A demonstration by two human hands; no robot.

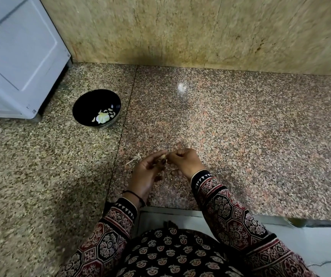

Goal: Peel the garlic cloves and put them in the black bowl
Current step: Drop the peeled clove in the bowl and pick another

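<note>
The left sleeve and right sleeve were long, printed in dark red, black and cream octagonal medallions. Each cuff carried a black band with a row of white triangles. The torso garment showed small cream motifs, possibly floral, on black. A thin black cord encircled the wrist of the left hand.

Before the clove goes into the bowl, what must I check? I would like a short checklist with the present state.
1. Grip: small pale garlic clove pinched between left hand and right hand: ok.
2. Clove fully peeled: cannot tell, fingers hide it.
3. Target: round black bowl upright on speckled granite counter: ok.
4. Room in bowl, only a few pale garlic pieces inside: ok.
5. Way from hands to bowl free: ok.
</note>
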